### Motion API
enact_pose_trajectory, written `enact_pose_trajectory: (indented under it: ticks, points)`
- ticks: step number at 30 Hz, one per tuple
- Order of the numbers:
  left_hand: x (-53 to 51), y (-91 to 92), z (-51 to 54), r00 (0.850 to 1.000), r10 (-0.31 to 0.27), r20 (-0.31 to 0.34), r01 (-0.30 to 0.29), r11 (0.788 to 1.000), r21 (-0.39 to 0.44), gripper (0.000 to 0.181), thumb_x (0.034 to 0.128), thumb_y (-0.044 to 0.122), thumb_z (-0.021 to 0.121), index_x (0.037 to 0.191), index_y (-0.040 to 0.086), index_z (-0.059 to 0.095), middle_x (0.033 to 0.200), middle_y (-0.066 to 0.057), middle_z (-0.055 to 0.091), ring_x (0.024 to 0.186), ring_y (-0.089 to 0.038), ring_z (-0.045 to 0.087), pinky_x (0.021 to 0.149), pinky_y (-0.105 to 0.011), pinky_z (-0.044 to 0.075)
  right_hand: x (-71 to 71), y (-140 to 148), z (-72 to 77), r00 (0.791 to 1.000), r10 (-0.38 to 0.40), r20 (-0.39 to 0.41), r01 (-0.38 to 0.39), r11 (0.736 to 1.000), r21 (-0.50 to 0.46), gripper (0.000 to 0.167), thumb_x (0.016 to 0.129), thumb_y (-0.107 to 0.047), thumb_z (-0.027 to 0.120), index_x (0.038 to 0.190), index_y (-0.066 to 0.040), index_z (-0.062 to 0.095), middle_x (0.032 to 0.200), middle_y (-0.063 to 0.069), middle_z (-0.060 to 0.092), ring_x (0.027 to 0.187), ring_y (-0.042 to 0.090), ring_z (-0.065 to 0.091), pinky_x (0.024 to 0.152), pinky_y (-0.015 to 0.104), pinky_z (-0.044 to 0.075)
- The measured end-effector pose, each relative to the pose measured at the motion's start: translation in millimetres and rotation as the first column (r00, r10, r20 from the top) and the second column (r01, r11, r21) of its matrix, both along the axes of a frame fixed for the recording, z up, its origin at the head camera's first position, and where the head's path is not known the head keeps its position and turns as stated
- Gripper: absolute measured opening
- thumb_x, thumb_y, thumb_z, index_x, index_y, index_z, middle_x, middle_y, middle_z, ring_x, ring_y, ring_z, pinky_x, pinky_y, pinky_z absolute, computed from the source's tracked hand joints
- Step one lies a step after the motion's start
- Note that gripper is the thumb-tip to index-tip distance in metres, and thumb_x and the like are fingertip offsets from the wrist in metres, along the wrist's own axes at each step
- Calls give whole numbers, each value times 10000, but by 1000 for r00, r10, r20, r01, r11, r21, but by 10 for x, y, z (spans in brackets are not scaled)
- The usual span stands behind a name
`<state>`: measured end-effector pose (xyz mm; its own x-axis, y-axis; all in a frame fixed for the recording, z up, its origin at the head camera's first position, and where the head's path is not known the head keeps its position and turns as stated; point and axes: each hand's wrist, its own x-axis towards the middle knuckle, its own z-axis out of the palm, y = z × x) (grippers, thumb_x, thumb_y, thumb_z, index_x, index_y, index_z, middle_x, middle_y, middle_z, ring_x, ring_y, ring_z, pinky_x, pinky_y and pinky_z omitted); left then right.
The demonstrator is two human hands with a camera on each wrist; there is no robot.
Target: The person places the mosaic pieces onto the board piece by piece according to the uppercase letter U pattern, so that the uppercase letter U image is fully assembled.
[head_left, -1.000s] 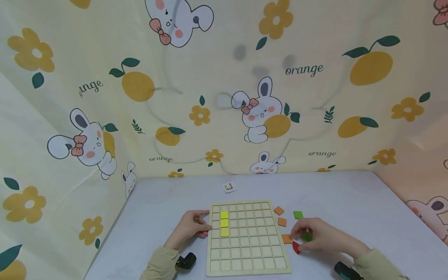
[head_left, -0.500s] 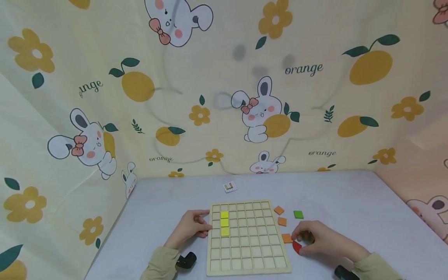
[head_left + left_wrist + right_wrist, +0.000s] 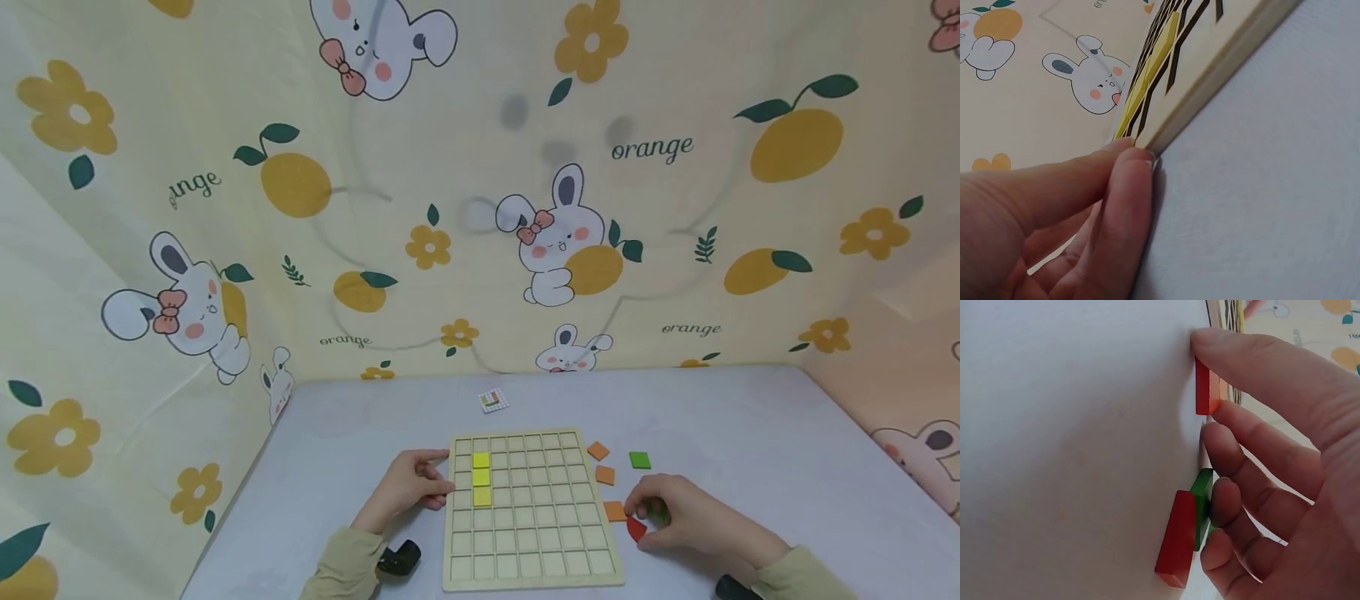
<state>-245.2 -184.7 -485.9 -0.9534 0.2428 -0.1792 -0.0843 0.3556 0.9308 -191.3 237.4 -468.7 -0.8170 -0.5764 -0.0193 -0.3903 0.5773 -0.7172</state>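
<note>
While the left hand (image 3: 408, 482) keeps its place at the left edge of the wooden grid board (image 3: 534, 510), the right hand (image 3: 678, 510) has eased a little toward the board's near side over the last second, and the red tile (image 3: 636, 529) between its thumb and forefinger appears to have turned slightly. That tile sits off the board's right edge, just beyond the nearest orange tile (image 3: 615, 511); the thumb and forefinger are parted by only the tile, pinching its opposite sides, with the other fingers bent. Whether it has left the tabletop (image 3: 1054, 456) is hard to tell. The left thumb and a fingertip lie close together against the board's edge, seeming to grip it and hold it steady. Nothing has altered on the board: the three yellow tiles (image 3: 482, 477) fill the same cells in its second column from the left. So the moment looks like adjusting the hold on the red tile, not progress within the grid. Also to the right of the board, a green tile (image 3: 1202, 509) and a second red tile (image 3: 1175, 540) lie by the right hand's bent fingers.
</note>
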Motion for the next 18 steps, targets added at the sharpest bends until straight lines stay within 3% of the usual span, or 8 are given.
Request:
enact_pose_trajectory:
  ticks: [8,13,18]
  points:
    - [3,-7,-5,1000,1,3,-1,1000,5,649,776,17,776,1354,-47,488,791,-104,634,594,-149,650,568,-312,589,-18,-3,7,999,-2,-42,4,999,39,290,728,-311,835,936,-204,664,836,-118,589,752,76,511,623,223,460]
    - [-2,-2,-14,1000,-5,-5,5,1000,9,652,776,21,778,1354,-52,485,792,-109,636,592,-153,650,564,-310,589,-51,-18,122,998,15,-57,-12,999,41,277,740,-319,828,928,-202,663,831,-112,591,754,114,519,627,243,459]
    - [-9,-15,-20,1000,-7,-7,7,1000,1,645,780,21,775,1353,-49,488,789,-106,636,592,-154,650,563,-312,589,-88,-92,253,990,52,-129,-51,999,8,259,764,-288,815,941,-188,654,841,-102,590,779,153,522,641,275,456]
